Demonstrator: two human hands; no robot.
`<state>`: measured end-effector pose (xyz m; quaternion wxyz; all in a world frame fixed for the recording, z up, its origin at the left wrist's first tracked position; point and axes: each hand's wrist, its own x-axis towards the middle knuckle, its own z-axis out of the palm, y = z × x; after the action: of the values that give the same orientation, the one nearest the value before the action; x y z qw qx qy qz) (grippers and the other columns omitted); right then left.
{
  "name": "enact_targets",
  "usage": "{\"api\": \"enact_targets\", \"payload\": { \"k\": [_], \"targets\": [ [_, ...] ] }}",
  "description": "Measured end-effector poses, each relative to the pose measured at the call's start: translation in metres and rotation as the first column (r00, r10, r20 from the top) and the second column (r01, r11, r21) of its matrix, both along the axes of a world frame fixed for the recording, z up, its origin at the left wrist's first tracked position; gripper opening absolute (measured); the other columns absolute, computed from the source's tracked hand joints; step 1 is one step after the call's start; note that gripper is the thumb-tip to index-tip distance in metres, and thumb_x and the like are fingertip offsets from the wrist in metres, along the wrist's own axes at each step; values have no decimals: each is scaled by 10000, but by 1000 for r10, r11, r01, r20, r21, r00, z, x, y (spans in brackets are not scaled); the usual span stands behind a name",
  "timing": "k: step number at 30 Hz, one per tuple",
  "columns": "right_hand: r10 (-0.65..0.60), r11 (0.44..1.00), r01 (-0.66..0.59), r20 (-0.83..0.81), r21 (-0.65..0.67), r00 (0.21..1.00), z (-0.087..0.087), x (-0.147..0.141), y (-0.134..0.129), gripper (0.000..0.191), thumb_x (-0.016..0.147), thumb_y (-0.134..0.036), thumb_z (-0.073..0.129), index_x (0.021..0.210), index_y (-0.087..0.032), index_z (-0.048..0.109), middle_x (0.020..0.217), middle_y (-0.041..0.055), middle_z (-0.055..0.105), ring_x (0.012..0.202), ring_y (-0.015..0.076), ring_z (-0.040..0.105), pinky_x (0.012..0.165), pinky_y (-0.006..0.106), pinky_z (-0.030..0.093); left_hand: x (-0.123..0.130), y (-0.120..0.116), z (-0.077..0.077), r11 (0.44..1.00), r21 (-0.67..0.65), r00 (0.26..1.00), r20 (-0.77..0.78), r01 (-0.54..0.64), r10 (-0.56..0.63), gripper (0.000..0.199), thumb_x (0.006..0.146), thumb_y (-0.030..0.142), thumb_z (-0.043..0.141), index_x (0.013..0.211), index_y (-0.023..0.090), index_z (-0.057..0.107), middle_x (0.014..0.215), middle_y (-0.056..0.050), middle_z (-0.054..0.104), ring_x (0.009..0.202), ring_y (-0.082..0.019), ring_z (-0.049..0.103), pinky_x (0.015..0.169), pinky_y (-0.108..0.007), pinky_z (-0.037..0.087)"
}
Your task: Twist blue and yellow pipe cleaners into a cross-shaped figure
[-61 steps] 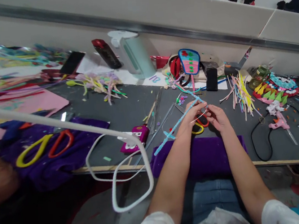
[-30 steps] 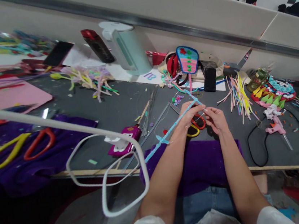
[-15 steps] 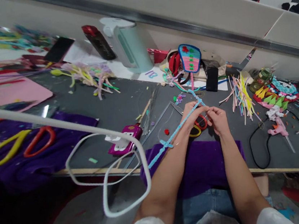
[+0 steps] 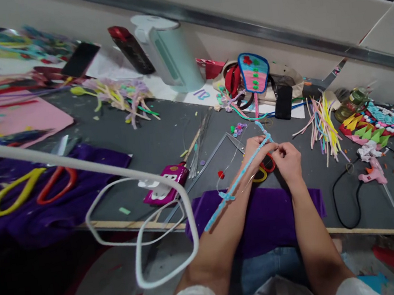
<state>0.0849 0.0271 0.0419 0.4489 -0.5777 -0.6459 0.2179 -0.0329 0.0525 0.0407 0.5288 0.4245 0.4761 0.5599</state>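
My left hand (image 4: 257,148) is closed on a light blue fuzzy pipe cleaner (image 4: 244,174). Its long twisted length slants back over my left forearm, with a short crosspiece partway down. Close against it, my right hand (image 4: 289,161) pinches with thumb and forefinger; what lies between those fingertips is too small to make out. A thin wire (image 4: 228,163) loops beside my left wrist. Partly hidden beneath my hands are scissors (image 4: 259,175) with yellow and red handles. A folded purple cloth (image 4: 264,225) lies at the table edge under my forearms.
A white tubular frame (image 4: 191,215) crosses the left foreground. Larger scissors (image 4: 15,191) rest on purple cloth at left. Behind stand a kettle (image 4: 174,54) and a dark bottle (image 4: 131,50). Pipe cleaners (image 4: 323,125) and a pink glue gun (image 4: 374,171) with a black cord lie right.
My right hand has turned slightly, and its fingers are more curled. The lower end of the pipe cleaner has shifted a little right. The whole view has moved slightly.
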Motion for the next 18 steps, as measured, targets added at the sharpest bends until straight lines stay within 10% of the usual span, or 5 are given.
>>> {"api": "enact_targets", "payload": {
  "k": [7,18],
  "targets": [
    [-28,948,-197,-684,-249,729,2,6,5,224,725,-381,641,810,-176,663,707,7,612,510,84,465,380,192,348,-5,5,1,984,-172,928,372,54,14,352,514,217,781,522,167,433,455,75,348,410,-36,299,431,-208,212],
    [33,973,-115,-372,-198,927,-10,0,4,259,780,-410,579,783,-165,660,583,-27,577,437,82,455,434,208,367,-1,2,-2,983,-157,990,89,-92,107,303,549,268,748,510,157,470,464,63,402,435,-53,337,455,-220,248]
  ]
}}
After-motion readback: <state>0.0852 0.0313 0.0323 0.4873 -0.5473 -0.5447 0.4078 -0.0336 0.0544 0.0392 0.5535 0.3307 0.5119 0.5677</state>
